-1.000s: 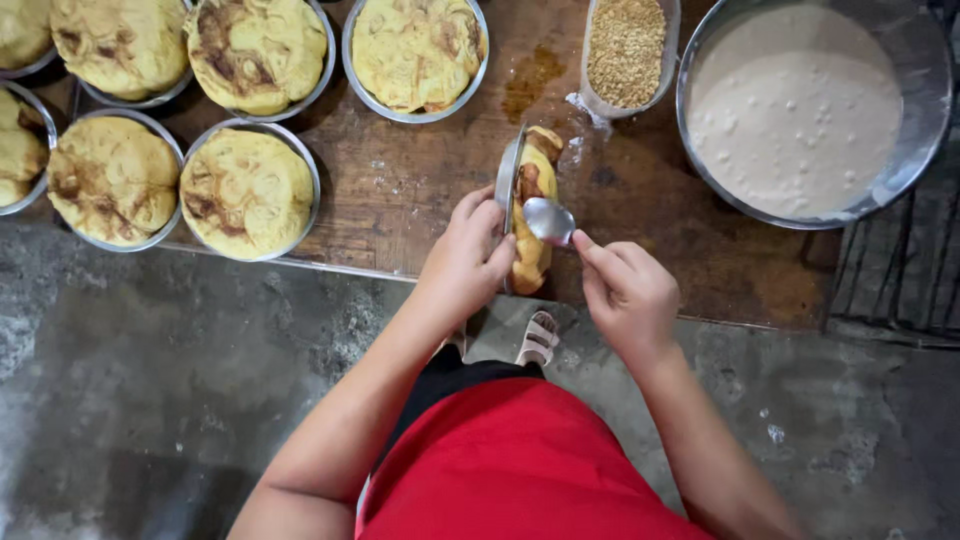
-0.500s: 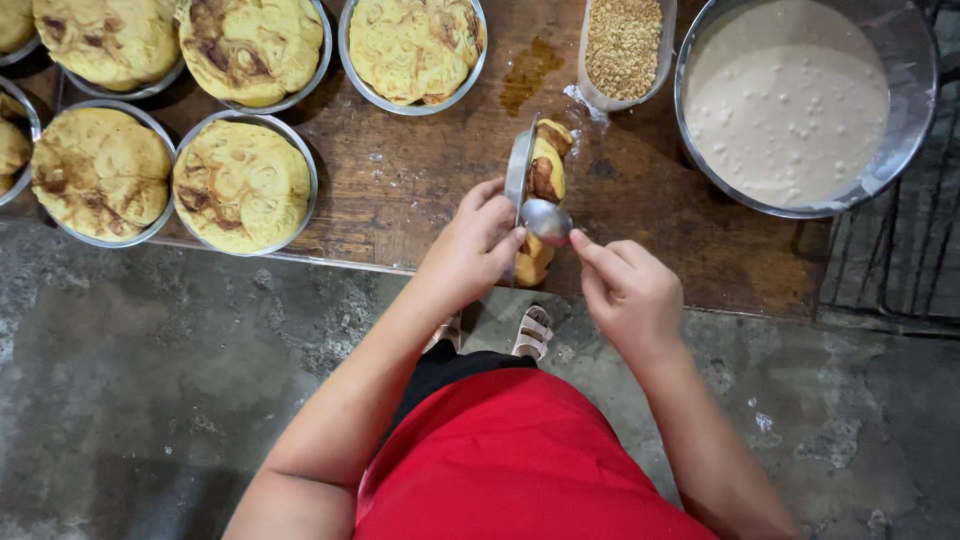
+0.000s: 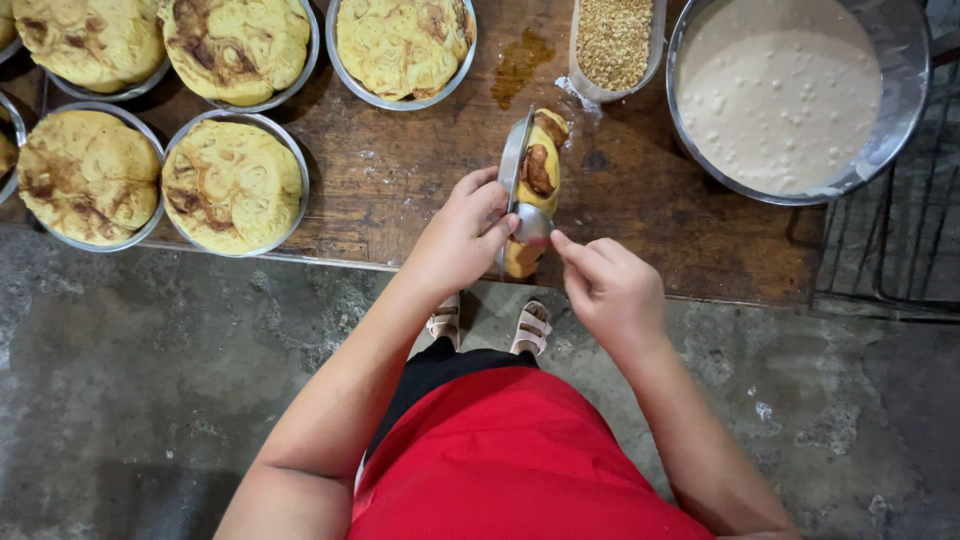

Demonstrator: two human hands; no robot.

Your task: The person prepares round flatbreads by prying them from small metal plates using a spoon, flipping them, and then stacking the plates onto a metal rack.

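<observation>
Wooden table (image 3: 400, 190) | my left hand (image 3: 455, 240) grips tilted pan (image 3: 515, 165) with cake (image 3: 538, 175) | right hand (image 3: 610, 290) pinches spoon (image 3: 533, 225) against cake.

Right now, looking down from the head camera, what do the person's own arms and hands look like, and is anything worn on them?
Both arms are bare from the upper arm down, with no sleeves showing. The left hand and the right hand wear no gloves, and no rings, watch or bracelet can be seen. The fingers are uncovered. Below them show a red garment and pale strapped sandals.
</observation>
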